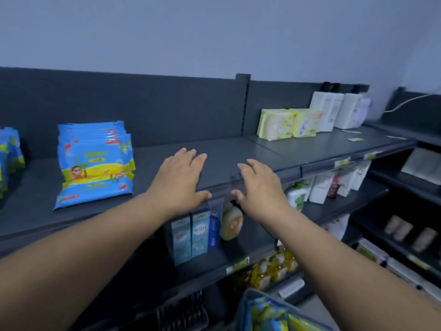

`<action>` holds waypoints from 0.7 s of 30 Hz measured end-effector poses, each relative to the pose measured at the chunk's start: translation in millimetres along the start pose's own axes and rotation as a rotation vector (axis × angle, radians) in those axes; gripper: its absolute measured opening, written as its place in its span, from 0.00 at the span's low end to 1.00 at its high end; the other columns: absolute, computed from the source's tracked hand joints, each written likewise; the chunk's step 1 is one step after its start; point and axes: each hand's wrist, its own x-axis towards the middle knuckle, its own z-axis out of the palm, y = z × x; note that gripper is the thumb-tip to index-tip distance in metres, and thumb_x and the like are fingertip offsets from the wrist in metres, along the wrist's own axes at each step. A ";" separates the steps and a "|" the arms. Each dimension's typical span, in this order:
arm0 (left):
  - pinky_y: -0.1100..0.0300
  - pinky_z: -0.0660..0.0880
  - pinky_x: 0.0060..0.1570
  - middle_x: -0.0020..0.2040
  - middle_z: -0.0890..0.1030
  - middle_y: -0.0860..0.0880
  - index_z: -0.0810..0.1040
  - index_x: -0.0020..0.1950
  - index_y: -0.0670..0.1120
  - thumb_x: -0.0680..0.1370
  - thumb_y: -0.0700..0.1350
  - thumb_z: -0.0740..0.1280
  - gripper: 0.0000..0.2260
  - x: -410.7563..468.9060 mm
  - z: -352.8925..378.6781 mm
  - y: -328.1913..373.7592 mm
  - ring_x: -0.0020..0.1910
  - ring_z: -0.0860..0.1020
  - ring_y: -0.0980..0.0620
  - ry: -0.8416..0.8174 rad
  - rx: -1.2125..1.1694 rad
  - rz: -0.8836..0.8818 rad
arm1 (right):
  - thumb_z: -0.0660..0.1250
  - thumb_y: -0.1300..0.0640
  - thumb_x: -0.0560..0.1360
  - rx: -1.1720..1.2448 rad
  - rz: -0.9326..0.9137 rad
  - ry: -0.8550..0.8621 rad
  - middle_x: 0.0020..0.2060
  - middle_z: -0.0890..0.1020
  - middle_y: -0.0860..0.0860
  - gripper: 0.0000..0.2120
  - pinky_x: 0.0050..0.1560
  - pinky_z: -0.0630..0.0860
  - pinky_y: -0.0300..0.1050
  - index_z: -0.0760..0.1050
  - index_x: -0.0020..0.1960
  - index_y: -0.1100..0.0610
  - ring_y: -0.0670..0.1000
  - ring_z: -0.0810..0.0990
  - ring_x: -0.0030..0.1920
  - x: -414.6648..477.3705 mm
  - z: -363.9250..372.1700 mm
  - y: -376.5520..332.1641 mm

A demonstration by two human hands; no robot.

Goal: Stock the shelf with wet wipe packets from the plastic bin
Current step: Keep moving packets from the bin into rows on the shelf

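A stack of blue and yellow wet wipe packets (95, 161) lies on the dark top shelf (226, 151), left of centre. More blue packets (9, 156) stand at the far left edge. My left hand (182, 177) and my right hand (260, 187) are both stretched out over the shelf's front edge, fingers straight, holding nothing. The bare stretch of shelf lies just beyond them. The plastic bin (250, 304) shows at the bottom, with blue and yellow packets (269, 316) inside.
Pale green packs (286, 124) and white boxes (338, 111) stand on the top shelf to the right. Lower shelves hold blue boxes (191, 235), a round bottle (231, 223) and yellow bottles (274, 268). More shelving runs along the right side.
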 end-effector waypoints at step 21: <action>0.50 0.64 0.68 0.72 0.66 0.44 0.59 0.76 0.45 0.73 0.61 0.68 0.38 -28.0 164.6 203.4 0.71 0.64 0.44 -0.320 -0.128 0.317 | 0.65 0.45 0.76 -0.015 0.412 -0.223 0.73 0.63 0.55 0.30 0.72 0.58 0.51 0.62 0.74 0.55 0.57 0.60 0.73 -197.6 73.3 187.9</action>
